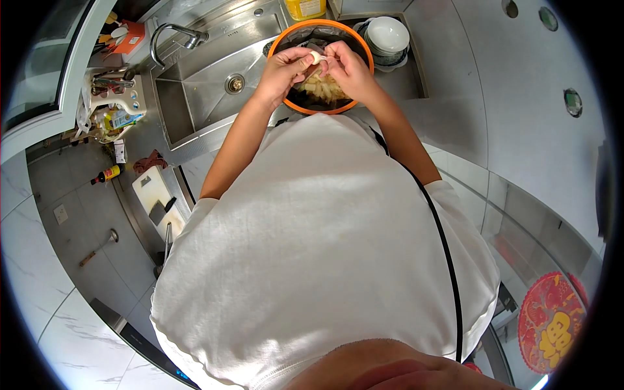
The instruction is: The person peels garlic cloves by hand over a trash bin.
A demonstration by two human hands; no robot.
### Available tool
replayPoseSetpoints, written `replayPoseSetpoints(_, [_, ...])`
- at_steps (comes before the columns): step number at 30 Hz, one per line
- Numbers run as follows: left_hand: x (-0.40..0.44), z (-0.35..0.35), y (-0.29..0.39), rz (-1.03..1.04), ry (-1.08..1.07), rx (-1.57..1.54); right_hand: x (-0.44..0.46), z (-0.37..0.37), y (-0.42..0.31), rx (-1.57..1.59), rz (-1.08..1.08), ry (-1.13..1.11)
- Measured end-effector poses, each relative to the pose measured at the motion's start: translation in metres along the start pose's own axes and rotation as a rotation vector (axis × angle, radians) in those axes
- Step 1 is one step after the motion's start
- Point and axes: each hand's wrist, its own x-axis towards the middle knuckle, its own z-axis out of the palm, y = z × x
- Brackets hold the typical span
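A small white piece, perhaps a garlic clove (316, 57), is pinched between the fingertips of my left hand (284, 73). My right hand (349, 71) meets it from the other side, its fingers closed on the piece's thin end. Both hands are over an orange-rimmed bin (365, 50) with a dark liner. Pale peelings or scraps (323, 89) lie inside the bin, below the hands. What exactly they are is too small to tell.
A steel sink (211, 81) with a faucet (188, 40) is left of the bin. Stacked white bowls (388, 36) stand to its right, and a yellow container (305, 8) behind it. A cutting board (154, 193) and a dark bottle (107, 174) are at the left.
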Motion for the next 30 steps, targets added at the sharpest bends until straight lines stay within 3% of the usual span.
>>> replayPoseSetpoints(2, [0.003, -0.007, -0.002, -0.051, -0.121, -0.149, 0.002, 0.001, 0.003, 0.008, -0.009, 0.012])
replayPoseSetpoints(4, [0.001, -0.002, 0.0, -0.053, -0.09, -0.101, 0.002, 0.001, 0.005, 0.016, -0.019, 0.024])
replayPoseSetpoints(6, [0.0, -0.001, 0.003, -0.055, -0.058, -0.053, 0.005, 0.004, -0.005, -0.09, -0.165, 0.166])
replayPoseSetpoints(12, [-0.002, -0.001, 0.01, -0.093, -0.129, -0.029, 0.005, -0.005, -0.01, -0.236, -0.162, 0.217])
replayPoseSetpoints(16, [0.006, -0.012, 0.001, -0.127, -0.127, 0.01, 0.003, 0.001, -0.014, -0.155, -0.06, 0.256])
replayPoseSetpoints(18, [0.006, -0.011, -0.001, -0.141, -0.14, -0.014, 0.004, 0.005, -0.014, -0.329, -0.131, 0.316])
replayPoseSetpoints(20, [0.007, -0.008, -0.005, -0.24, -0.066, -0.307, 0.007, 0.005, -0.011, -0.41, -0.232, 0.329])
replayPoseSetpoints(21, [0.008, -0.009, -0.005, -0.239, -0.067, -0.306, 0.008, 0.005, -0.01, -0.49, -0.332, 0.339])
replayPoseSetpoints(23, [0.013, -0.012, -0.006, -0.229, -0.11, -0.535, 0.007, 0.007, -0.01, -0.5, -0.348, 0.316])
replayPoseSetpoints(30, [0.011, -0.018, 0.005, -0.167, 0.027, -0.519, 0.0, 0.005, -0.012, -0.445, -0.282, 0.305])
